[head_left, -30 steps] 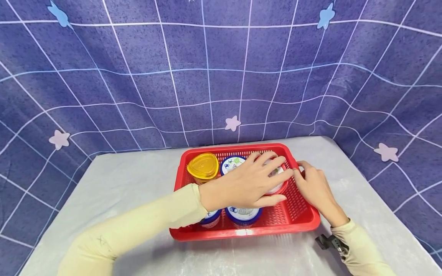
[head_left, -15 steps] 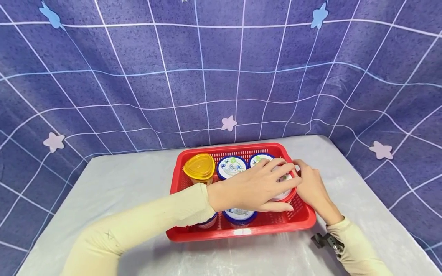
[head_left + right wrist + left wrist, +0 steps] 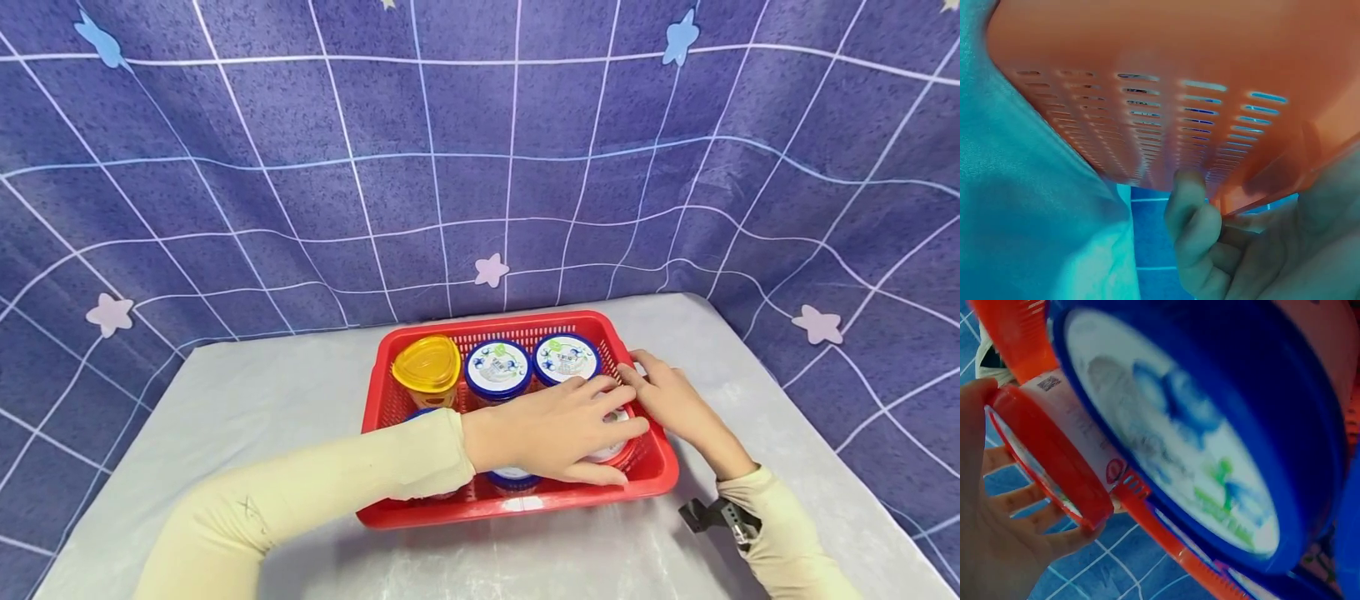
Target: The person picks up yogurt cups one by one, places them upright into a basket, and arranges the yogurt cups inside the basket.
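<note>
In the head view my left hand reaches across a red plastic basket and grips a red-lidded tub inside its front right corner. The left wrist view shows thumb and fingers spread around that red lid. My right hand holds the basket's right rim, its fingers curled against the slotted outer wall in the right wrist view. Two blue-lidded tubs stand along the basket's back, beside a yellow-lidded container. Another blue lid shows partly beneath the left hand.
The basket stands on a table covered with a grey cloth. A purple grid-patterned curtain rises behind and at both sides. A black strap with a buckle hangs at the right wrist.
The left hand has moved toward the basket's front right with the red-lidded tub, uncovering the back right blue-lidded tub. The right hand stays at the rim, its fingers shifted slightly.
</note>
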{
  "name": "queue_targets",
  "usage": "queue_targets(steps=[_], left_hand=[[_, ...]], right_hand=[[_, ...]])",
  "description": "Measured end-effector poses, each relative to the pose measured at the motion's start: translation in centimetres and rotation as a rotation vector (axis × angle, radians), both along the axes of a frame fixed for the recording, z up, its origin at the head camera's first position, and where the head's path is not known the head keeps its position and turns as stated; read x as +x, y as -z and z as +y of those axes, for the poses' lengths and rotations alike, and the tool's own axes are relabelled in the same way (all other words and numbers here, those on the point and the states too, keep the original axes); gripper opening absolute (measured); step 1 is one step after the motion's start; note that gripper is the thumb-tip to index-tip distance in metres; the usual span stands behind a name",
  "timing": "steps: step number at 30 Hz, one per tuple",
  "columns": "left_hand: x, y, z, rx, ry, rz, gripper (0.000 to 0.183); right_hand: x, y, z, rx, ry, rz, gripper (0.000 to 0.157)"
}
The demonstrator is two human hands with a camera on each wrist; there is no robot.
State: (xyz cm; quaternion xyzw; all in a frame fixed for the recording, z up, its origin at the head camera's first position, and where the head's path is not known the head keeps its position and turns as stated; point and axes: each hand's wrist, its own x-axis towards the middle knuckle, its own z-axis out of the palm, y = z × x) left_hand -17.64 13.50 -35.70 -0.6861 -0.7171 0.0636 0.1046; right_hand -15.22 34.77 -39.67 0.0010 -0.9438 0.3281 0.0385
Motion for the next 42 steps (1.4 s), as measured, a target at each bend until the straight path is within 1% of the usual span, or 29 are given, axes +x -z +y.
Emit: queue_targets(steps=[3,6,17,23,27,31,33,35,38,42], left_hand=[[0.1,0.4,0.0,-0.033,0.007,0.004,0.068],[0.2,0.6,0.2,-0.046,0.005,-0.011,0.068],[0.3,0.9,0.5,-0.087,-0.004,-0.054,0.064],[0.3,0.9,0.1,-0.092,-0.008,-0.037,0.062],[0.0,0.3,-0.8,-0.089,-0.038,-0.005,0.06],[-0.2,-0.8,-2.4,-0.087,-0.095,-0.006,0.056],[-0.1,-1.1,-3.2,-0.071,-0.11,-0.004,0.052],[0.0,-1.0,-4.0,-0.057,-0.116,0.011,0.05],[0.2,-0.5,-5.0,-0.056,-0.125,0.006,0.048],[0.5,-0.2,-6.2,-0.112,-0.175,-0.075,0.052]], right_hand=[[0.0,0.0,0.0,0.019,-0.008,-0.022,0.045],[0.0,0.0,-0.1,0.025,-0.015,-0.031,0.047],[0.2,-0.2,-0.3,0.027,0.001,-0.025,0.045],[0.1,0.2,-0.3,0.023,0.014,-0.041,0.046],[0.0,0.1,-0.3,0.014,0.018,-0.043,0.047],[-0.1,0.0,-0.5,0.014,0.02,-0.052,0.049],[-0.1,-0.1,-0.5,0.013,0.02,-0.056,0.05],[-0.1,-0.1,-0.5,0.013,0.021,-0.056,0.05],[-0.1,0.1,-0.5,0.018,0.02,-0.048,0.05],[-0.1,0.3,-0.5,0.022,0.019,-0.053,0.051]])
